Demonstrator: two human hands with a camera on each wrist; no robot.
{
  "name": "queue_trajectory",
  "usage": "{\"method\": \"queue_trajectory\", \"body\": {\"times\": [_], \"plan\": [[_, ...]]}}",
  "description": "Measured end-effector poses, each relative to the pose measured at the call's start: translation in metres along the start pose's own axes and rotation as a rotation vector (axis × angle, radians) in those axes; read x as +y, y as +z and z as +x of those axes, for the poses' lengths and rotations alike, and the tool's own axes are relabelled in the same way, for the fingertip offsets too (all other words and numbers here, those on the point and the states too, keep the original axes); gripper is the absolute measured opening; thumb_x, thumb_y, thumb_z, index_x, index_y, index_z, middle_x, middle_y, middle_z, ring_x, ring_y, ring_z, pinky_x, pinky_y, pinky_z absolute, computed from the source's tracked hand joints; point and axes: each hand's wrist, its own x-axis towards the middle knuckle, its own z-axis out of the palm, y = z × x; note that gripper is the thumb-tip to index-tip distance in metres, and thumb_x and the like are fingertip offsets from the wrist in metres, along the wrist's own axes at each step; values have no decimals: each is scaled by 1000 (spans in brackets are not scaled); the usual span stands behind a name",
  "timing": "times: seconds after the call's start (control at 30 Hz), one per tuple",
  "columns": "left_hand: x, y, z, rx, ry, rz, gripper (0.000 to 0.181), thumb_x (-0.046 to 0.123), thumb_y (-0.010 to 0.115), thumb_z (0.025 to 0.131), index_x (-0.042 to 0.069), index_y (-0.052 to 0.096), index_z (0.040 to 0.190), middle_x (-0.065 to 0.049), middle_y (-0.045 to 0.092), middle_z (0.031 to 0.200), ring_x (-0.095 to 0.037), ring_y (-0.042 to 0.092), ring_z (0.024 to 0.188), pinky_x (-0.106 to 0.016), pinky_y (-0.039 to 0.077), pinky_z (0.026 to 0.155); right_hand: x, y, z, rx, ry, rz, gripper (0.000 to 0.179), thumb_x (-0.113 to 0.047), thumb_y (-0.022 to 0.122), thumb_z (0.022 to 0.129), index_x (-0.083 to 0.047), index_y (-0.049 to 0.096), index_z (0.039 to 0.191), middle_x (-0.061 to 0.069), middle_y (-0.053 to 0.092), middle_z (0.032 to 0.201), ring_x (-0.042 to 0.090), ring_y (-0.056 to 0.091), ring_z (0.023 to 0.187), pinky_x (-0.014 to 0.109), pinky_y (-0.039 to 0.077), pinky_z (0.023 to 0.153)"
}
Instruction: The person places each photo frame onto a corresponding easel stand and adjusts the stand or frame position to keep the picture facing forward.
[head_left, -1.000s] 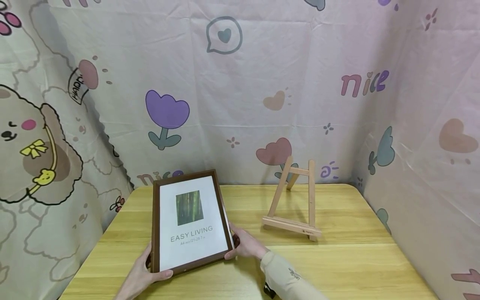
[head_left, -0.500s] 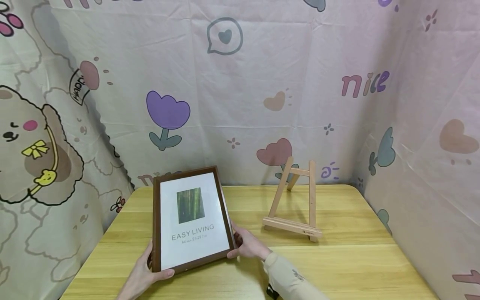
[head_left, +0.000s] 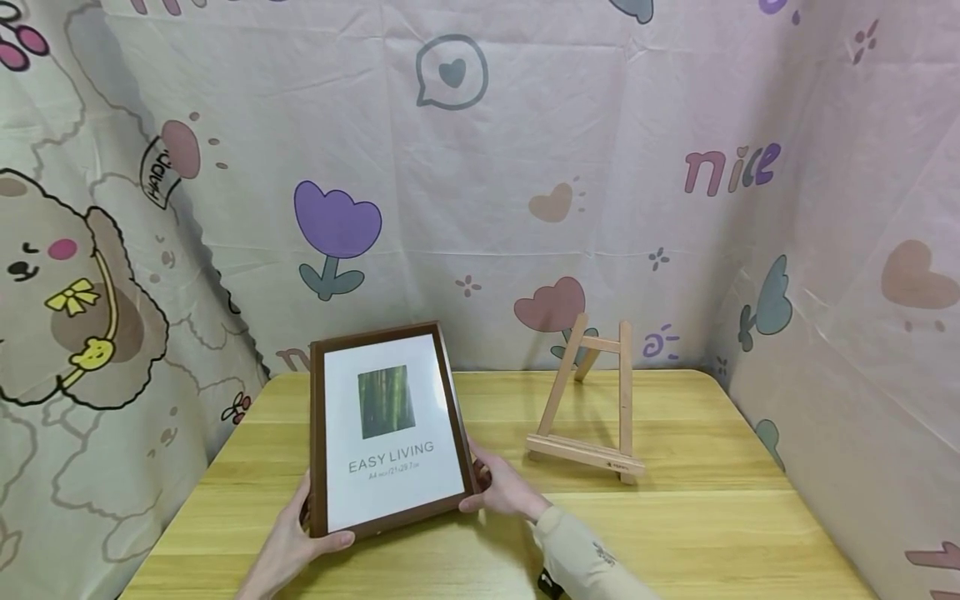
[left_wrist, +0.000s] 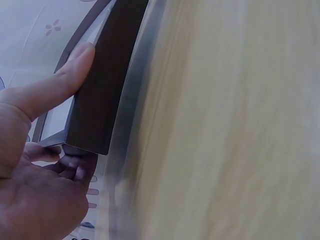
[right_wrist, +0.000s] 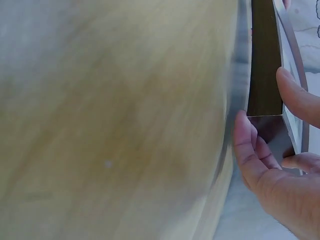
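A brown picture frame (head_left: 318,433) with a white insert, a small green forest picture and the words EASY LIVING leans back, tilted, at the left of the table. My left hand (head_left: 288,542) grips its lower left corner, thumb over the front edge. At the lower right corner my right hand (head_left: 502,487) grips it the same way, with the thumb on the front. Both wrist views show fingers curled round the side and under the back of the picture frame (left_wrist: 102,85). A small wooden easel (head_left: 585,450) stands to the right of my right hand.
The light wood table (head_left: 712,517) spreads out under everything. A printed cloth (head_left: 465,167) with flowers and hearts hangs behind and along both sides, close to the table's back edge.
The picture frame has risen a little and shifted slightly right, its top edge standing higher against the cloth. Both hands have moved along with it. The easel stays put.
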Motion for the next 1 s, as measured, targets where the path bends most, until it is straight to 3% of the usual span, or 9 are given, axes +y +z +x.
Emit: {"method": "queue_trajectory", "body": {"times": [0.1, 0.2, 0.3, 0.6, 0.7, 0.83, 0.9, 1.0], "plan": [[0, 1, 0, 3, -3, 8, 123, 23, 89, 76, 13, 2, 164, -26, 24, 165, -48, 35, 145, -38, 44, 109, 2, 0, 0, 2, -23, 26, 111, -13, 87, 74, -12, 19, 162, 5, 64, 102, 11, 56, 81, 24, 52, 72], [1, 1, -1, 0, -14, -4, 125, 23, 89, 76, 11, 0, 163, -28, 19, 165, -51, 27, 147, -58, 37, 114, 3, 0, 0, 6, -32, 50, 112, -11, 87, 74, -14, 18, 162, 5, 63, 100, 11, 56, 79, 21, 51, 69], [2, 2, 0, -3, -25, -30, 127, 23, 89, 76, 10, -3, 163, -30, 13, 166, -55, 19, 149, -68, 27, 116, 3, -1, -2, 14, -50, 63, 112, -9, 86, 74, -13, 18, 162, 8, 63, 102, 12, 57, 80, 22, 52, 70], [8, 2, 1, 5, -74, -44, 132, 27, 89, 76, 5, -9, 161, -33, 2, 166, -58, 10, 149, -71, 20, 118, 1, -4, -5, 43, -35, 31, 109, -15, 86, 77, -14, 18, 162, 11, 61, 117, 14, 59, 87, 25, 54, 78], [10, 3, 1, 9, -79, -49, 132, 27, 89, 76, 6, -10, 161, -32, 0, 166, -58, 10, 149, -71, 21, 118, 2, -5, -6, 61, -49, 23, 108, -16, 86, 76, -12, 19, 162, 19, 59, 130, 25, 62, 101, 38, 57, 90], [11, 5, 2, 24, -50, -59, 131, 25, 89, 75, 6, -9, 161, -31, -1, 166, -59, 9, 149, -72, 19, 118, 2, -6, -8, 80, -69, 22, 108, -17, 85, 77, -10, 19, 161, 25, 45, 152, 36, 59, 119, 56, 49, 106], [12, 6, 2, 35, -28, -62, 131, 23, 89, 75, 7, -8, 161, -31, -2, 166, -59, 9, 149, -72, 18, 117, 2, -6, -9, 83, -78, 28, 108, -17, 85, 77, -10, 18, 161, 24, 50, 146, 33, 61, 112, 51, 53, 102], [13, 8, 2, 48, -12, -59, 132, 23, 89, 75, 8, -8, 162, -30, -1, 166, -60, 10, 148, -73, 19, 117, 4, -7, -9, 90, -96, 48, 108, -13, 85, 76, -11, 18, 162, 18, 61, 125, 22, 61, 96, 33, 58, 86]]}}
